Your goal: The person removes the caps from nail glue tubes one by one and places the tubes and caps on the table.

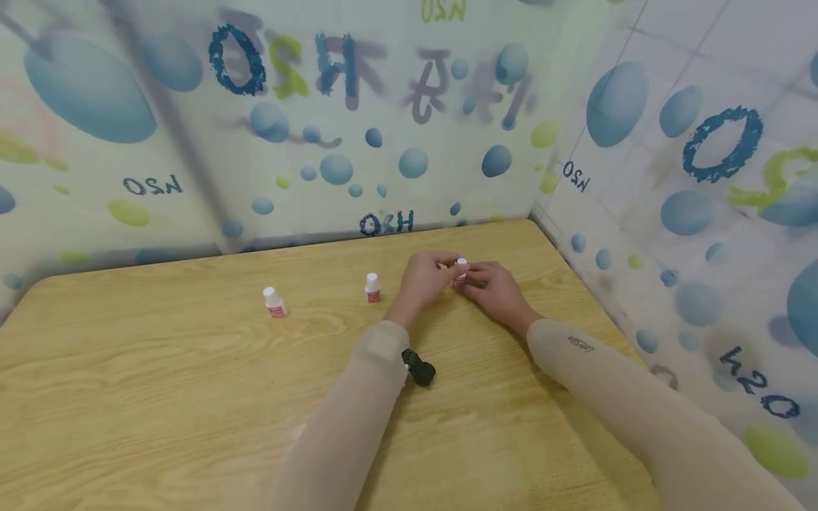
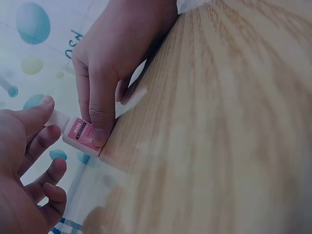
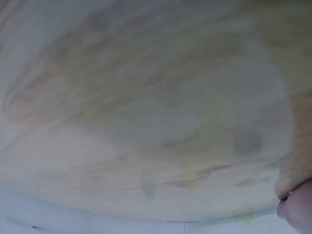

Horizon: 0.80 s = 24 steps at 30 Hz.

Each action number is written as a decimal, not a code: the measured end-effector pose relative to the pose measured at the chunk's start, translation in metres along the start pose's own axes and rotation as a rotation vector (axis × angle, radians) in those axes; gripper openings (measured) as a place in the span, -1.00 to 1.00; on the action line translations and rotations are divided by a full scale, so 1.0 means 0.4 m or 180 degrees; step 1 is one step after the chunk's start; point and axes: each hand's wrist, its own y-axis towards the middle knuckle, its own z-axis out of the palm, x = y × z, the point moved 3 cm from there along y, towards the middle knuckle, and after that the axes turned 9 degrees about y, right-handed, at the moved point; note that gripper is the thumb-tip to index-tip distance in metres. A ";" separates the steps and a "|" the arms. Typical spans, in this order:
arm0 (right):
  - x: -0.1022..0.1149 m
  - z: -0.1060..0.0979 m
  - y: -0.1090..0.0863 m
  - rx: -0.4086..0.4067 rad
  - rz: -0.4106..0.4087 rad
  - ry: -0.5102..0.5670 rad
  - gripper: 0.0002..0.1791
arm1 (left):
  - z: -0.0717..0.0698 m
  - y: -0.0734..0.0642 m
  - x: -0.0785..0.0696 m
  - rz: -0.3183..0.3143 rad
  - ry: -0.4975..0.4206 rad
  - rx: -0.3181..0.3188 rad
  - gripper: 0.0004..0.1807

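A small white bottle (image 2: 80, 134) with a pink label stands at the table's far right, between both hands. Thumb and index finger of my left hand (image 1: 423, 278) pinch its white cap (image 2: 57, 119), while that hand's other fingers are loosely bent beside it. My right hand (image 1: 500, 289) grips the lower part of the bottle, its thumb pressed over the label in the left wrist view. In the right wrist view only a fingertip (image 3: 300, 209) shows at the lower right corner, and the bottle is out of sight there.
Two similar white bottles stand upright left of my hands, one nearer (image 1: 373, 289) and one farther left (image 1: 275, 304). The wooden table (image 1: 192, 383) meets patterned walls (image 1: 332, 128) at the back and right. A black device (image 1: 418, 367) is at my left wrist.
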 end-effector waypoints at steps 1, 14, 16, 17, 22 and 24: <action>0.001 0.001 -0.002 0.0011 0.0007 -0.0008 -0.56 | 0.001 -0.001 0.001 -0.0013 0.0014 0.0001 -0.64; 0.007 -0.004 -0.005 0.0036 0.0063 0.0033 -0.54 | 0.003 -0.002 -0.003 -0.0029 0.0086 -0.0069 -0.65; 0.008 -0.004 -0.004 0.0054 0.0075 0.0033 -0.54 | 0.002 -0.002 -0.002 -0.0042 0.0095 -0.0077 -0.65; 0.009 -0.004 -0.004 0.0065 0.0086 0.0038 -0.53 | 0.001 -0.002 -0.002 -0.0051 0.0103 -0.0081 -0.65; 0.010 -0.005 -0.001 0.0122 0.0219 0.0093 -0.53 | 0.000 -0.002 -0.001 -0.0065 0.0122 -0.0102 -0.66; 0.008 -0.005 0.002 0.0151 0.0282 0.0145 -0.54 | 0.002 -0.002 0.001 -0.0064 0.0118 -0.0096 -0.67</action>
